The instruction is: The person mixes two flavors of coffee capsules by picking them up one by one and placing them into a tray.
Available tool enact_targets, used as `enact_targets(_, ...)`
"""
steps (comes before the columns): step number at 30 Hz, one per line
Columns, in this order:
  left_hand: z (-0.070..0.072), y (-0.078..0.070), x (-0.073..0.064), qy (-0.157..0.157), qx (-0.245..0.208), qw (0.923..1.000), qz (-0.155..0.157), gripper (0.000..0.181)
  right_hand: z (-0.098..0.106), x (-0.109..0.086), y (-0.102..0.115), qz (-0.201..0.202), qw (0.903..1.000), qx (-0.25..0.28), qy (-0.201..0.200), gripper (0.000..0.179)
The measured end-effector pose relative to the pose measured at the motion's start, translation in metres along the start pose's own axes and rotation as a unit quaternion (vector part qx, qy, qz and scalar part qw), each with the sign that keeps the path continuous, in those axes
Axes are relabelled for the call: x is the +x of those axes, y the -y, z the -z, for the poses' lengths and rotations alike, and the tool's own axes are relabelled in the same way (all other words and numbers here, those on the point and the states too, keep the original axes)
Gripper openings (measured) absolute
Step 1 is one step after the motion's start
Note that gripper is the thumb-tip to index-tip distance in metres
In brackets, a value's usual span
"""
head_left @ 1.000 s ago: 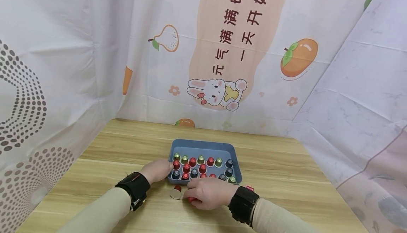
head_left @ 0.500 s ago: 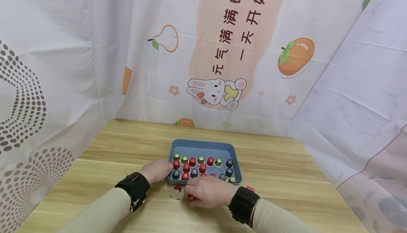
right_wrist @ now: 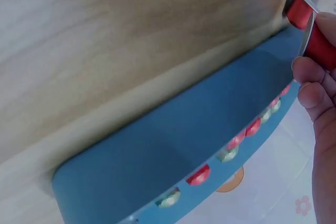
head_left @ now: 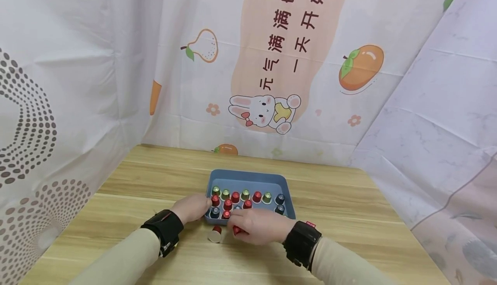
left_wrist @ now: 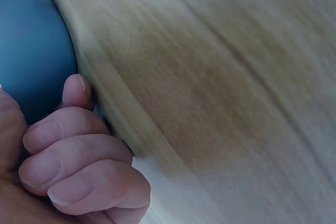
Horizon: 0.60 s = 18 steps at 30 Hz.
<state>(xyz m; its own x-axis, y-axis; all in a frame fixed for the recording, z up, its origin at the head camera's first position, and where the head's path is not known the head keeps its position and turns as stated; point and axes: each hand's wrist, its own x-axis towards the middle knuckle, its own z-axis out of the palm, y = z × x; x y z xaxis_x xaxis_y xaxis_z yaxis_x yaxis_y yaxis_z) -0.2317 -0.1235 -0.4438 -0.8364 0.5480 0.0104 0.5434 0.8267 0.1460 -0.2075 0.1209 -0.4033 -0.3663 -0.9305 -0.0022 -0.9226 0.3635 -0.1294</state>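
At the near side of the blue tray (head_left: 248,182), my right hand (head_left: 262,226) pinches a red coffee capsule (right_wrist: 321,46) between thumb and fingertips. The hand covers part of the tray's near edge in the head view. My left hand (head_left: 192,208) grips the tray's left wall, fingers curled over it in the left wrist view. Inside the tray stand red capsules (head_left: 257,197), green capsules (head_left: 245,195) and dark blue capsules (head_left: 280,199), mostly upright. Another red capsule (head_left: 215,234) lies on its side in front of the tray, its pale lid facing me.
The wooden table (head_left: 330,216) extends around the tray on all sides. A printed curtain (head_left: 194,82) hangs behind the table, with more cloth (head_left: 77,95) along the left and right.
My right hand has lifted and moved slightly forward with the red capsule, now overlapping the tray's near edge more. The left hand stays in place on the tray.
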Motion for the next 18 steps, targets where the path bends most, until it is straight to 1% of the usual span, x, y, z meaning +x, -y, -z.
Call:
enact_targets(2, 0.001, -0.001, 0.0, 0.001, -0.002, 1.0, 0.001, 0.017, 0.003, 0.0, -0.003, -0.001, 0.9999, 0.008, -0.006, 0.014)
enact_targets(5, 0.002, -0.001, 0.0, 0.006, -0.015, 0.9998, 0.01, 0.019, 0.007, -0.001, -0.007, 0.001, 0.9998, 0.012, -0.017, 0.014)
enact_targets(11, 0.002, -0.001, 0.001, 0.009, -0.021, 0.9996, 0.018, 0.02, 0.017, -0.004, -0.014, 0.013, 0.9987, -0.004, -0.049, 0.014)
enact_targets(12, 0.002, -0.001, 0.001, 0.01, -0.018, 0.9996, 0.017, 0.02, 0.019, -0.005, -0.016, 0.012, 0.9985, -0.007, -0.053, 0.014)
enact_targets(16, 0.004, -0.002, 0.0, 0.013, -0.041, 0.9986, 0.031, 0.021, 0.022, -0.006, -0.024, 0.005, 0.998, -0.012, -0.061, 0.014)
enact_targets(18, 0.005, -0.003, 0.0, 0.013, -0.043, 0.9985, 0.032, 0.021, 0.022, -0.006, -0.029, 0.0, 0.998, -0.012, -0.062, 0.013)
